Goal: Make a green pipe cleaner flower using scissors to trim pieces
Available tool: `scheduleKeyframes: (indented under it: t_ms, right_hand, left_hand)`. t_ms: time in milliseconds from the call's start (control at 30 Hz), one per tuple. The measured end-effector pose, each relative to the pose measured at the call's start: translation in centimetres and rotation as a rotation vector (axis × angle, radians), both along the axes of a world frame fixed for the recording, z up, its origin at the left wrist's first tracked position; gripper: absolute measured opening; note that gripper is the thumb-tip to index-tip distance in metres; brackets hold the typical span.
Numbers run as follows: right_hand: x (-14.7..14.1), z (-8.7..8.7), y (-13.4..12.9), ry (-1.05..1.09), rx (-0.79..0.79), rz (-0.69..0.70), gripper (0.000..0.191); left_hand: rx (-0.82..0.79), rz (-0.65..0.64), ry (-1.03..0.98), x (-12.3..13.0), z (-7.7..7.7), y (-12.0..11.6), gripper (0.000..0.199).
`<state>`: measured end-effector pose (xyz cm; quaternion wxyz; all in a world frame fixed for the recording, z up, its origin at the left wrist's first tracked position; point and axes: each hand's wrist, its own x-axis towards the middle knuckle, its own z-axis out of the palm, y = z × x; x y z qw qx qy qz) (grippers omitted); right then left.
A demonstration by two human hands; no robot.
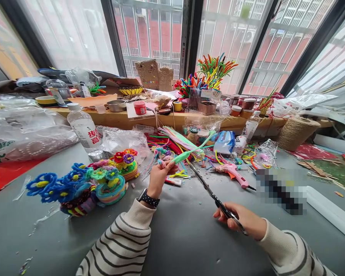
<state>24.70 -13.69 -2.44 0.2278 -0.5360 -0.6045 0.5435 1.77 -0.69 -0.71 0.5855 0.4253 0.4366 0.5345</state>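
My left hand (pixel 163 173) is closed on a light green pipe cleaner piece (pixel 186 154), whose fuzzy stems point away to the upper right. In my right hand (pixel 243 219) is a long dark pair of scissors (pixel 208 188), fingers around its handles. The scissor tips reach up beside the green stems; I cannot tell whether they touch. Beyond lies a bundle of pastel pipe cleaners (pixel 179 140). To the left stand fuzzy flower pots with blue flowers (pixel 74 176), pale green blooms over a striped pot (pixel 111 189), and red and purple flowers (pixel 128 159).
A pink glue gun (pixel 232 174) lies right of centre, near scattered pipe cleaner scraps. A water bottle (pixel 84 128) stands at the back left. A twine spool (pixel 297 132) and a white strip (pixel 330 212) are at the right. A cluttered shelf (pixel 172 122) runs below the windows.
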Motion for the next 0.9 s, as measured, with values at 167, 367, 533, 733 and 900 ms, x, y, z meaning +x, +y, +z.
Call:
scheduleKeyframes:
  t_ms: [167, 367, 533, 733, 900]
  right_hand:
    - [-1.1, 0.1, 0.2, 0.011, -0.024, 0.001, 0.073]
    - [-1.8, 0.3, 0.7, 0.041, -0.044, -0.024, 0.066]
    - [-2.2, 0.1, 0.9, 0.061, -0.034, -0.014, 0.067]
    - [-2.8, 0.1, 1.1, 0.063, -0.005, -0.033, 0.069]
    - [-3.0, 0.3, 1.1, 0.069, -0.010, -0.015, 0.070]
  left_hand:
    - [-0.006, -0.022, 0.003, 0.2, 0.1, -0.3, 0.028]
    - [0.008, -0.046, 0.043, 0.3, 0.1, -0.5, 0.025]
    - [0.029, -0.072, 0.133, 0.5, 0.0, -0.7, 0.025]
    - [0.026, -0.180, 0.278, 0.7, 0.4, -1.1, 0.032]
    - [0.051, -0.250, 0.279, 0.7, 0.3, -1.2, 0.034]
